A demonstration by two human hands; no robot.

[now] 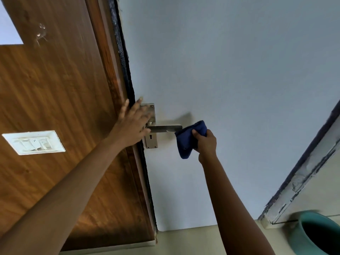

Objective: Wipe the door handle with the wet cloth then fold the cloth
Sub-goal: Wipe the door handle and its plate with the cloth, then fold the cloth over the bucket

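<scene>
Pinching the blue cloth (190, 139) at frame centre, right hand (206, 143) meets the door handle (164, 128) tip; left hand (133, 124), fingers spread, lies flat beside it.

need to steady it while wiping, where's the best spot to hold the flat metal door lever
Probably the flat metal door lever at its bare middle, pinched from above and below: it is a thin horizontal bar. The dark blue cloth in the right hand covers its free end; the left hand crowds the pivot.

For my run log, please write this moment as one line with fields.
step: wiping handle | right hand: gripping blue cloth at tip of lever door handle | left hand: open, flat by backplate | fold: not yet done
</scene>
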